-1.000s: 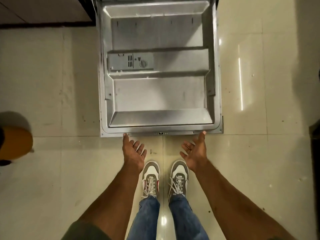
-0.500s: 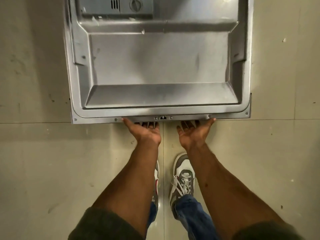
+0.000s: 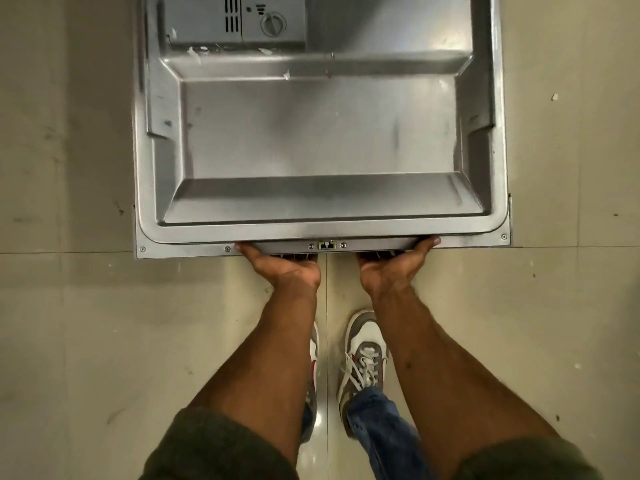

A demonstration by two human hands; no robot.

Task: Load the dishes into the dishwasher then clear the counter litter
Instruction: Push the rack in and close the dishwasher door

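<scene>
Both hands are under the near edge of the open dishwasher door [image 3: 322, 133], palms turned up. The left hand [image 3: 285, 268] has its thumb lying on the top of the door rim, and its fingers go under the edge, where they are hidden; so it grips the door edge between thumb and fingers. The right hand [image 3: 391, 268] does the same on the other side, with its thumb up on the rim and the fingers curled below the edge. Between the two hands, on the front strip of the door, sits the small latch [image 3: 327, 244] with a screw on each side of it.

Beyond the hands the inner face of the door is bare grey metal, with a sunk middle panel. At its far end, to the left of the hands, is the detergent dispenser [image 3: 235, 20] with vent slots and a round knob [image 3: 273, 24]. A few small white bits lie on the ledge just below the dispenser.

Behind the hands, the bare forearms lead back to dark green sleeves [image 3: 214, 448]. Between the arms stand two grey and white sneakers [image 3: 367, 355], with blue jeans [image 3: 377, 424] over the right one. The left shoe is mostly hidden by the left arm. All around is a pale tiled floor [image 3: 69, 341] with small dark marks.
</scene>
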